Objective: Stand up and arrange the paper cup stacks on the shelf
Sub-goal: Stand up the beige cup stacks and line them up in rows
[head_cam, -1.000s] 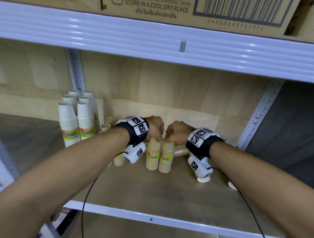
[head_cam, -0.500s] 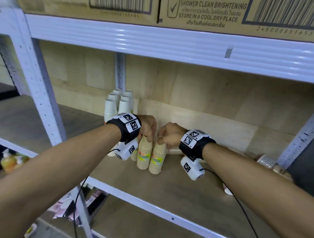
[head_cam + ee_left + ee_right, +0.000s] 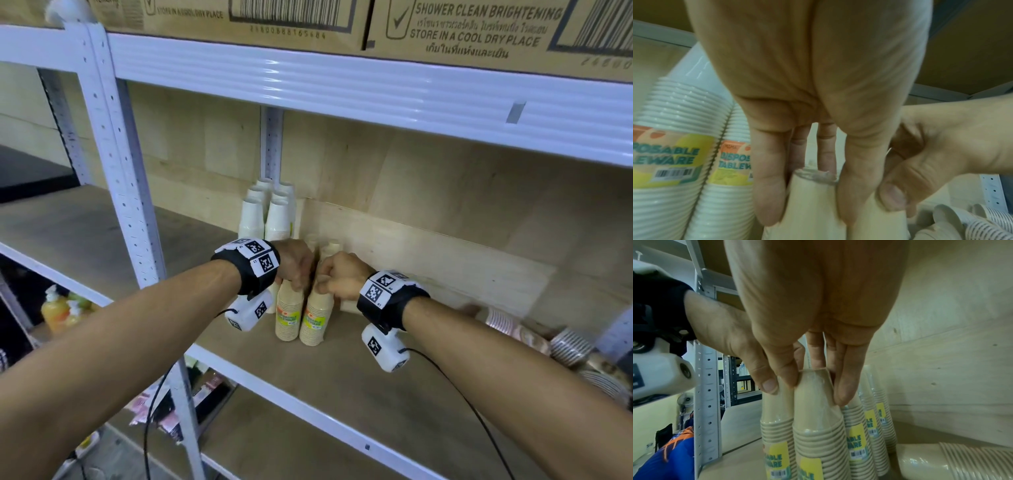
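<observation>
Two wrapped stacks of tan paper cups stand upright side by side on the wooden shelf (image 3: 342,383). My left hand (image 3: 297,270) grips the top of the left tan stack (image 3: 288,317), its fingers (image 3: 768,186) curled round the top cup (image 3: 812,203). My right hand (image 3: 334,279) pinches the top of the right tan stack (image 3: 315,323), seen close in the right wrist view (image 3: 816,418). More tan stacks (image 3: 871,426) stand just behind them. Taller white cup stacks (image 3: 265,212) stand at the back left.
One tan stack (image 3: 953,462) lies on its side to the right. Striped cup stacks (image 3: 568,346) lie tumbled at the shelf's far right. A white upright post (image 3: 126,164) stands to the left. Cardboard boxes (image 3: 479,27) sit on the shelf above. Bottles (image 3: 58,310) stand on the lower left shelf.
The head view has swung left, so the post and lower shelf show. Both hands keep hold of the two tan stacks, which stand closer to the white stacks.
</observation>
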Tool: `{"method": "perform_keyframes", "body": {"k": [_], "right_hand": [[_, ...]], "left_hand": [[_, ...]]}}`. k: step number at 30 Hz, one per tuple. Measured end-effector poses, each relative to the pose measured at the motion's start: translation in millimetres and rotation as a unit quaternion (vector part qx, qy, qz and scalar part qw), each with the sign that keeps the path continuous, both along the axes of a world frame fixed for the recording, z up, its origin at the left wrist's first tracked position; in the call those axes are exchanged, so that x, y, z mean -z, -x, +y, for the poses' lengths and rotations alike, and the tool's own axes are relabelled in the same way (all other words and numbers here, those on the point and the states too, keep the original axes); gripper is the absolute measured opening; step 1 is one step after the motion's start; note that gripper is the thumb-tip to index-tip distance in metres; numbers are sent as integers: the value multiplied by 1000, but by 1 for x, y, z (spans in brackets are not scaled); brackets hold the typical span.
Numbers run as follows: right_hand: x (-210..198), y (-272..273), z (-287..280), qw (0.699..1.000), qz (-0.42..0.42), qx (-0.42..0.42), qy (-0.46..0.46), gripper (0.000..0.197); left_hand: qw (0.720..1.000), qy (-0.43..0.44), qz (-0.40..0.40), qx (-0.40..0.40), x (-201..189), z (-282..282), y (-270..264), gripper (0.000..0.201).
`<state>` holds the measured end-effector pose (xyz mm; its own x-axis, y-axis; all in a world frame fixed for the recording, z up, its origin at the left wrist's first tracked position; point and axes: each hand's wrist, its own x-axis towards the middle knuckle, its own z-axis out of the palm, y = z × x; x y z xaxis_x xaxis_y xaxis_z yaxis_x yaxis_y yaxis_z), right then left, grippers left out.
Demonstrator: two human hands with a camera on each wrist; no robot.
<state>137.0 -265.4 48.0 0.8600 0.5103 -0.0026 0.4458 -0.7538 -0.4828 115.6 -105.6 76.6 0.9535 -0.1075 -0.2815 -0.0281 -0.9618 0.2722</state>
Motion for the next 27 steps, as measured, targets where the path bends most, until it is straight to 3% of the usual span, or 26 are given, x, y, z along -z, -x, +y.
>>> {"method": "perform_keyframes", "body": {"k": [9, 13, 16, 20, 27], "right_hand": [[-2, -6, 2, 1000, -7, -1, -14, 26], [-11, -9, -6, 1000, -9, 13, -21, 39], [-18, -15, -17, 999, -23, 30, -15, 32], [-21, -24, -40, 997, -39, 63, -2, 22], [-16, -37, -88, 993, -38, 113, 20, 33]], "left_hand": [[999, 26, -25, -3, -1, 5, -7, 26], [998, 25, -52, -12, -16, 1, -11, 28], [995, 41, -93, -11, -27, -4, -18, 27], [991, 40, -126, 5, -37, -25, -27, 28], [990, 36, -125, 52, -36, -77, -44, 43]]}}
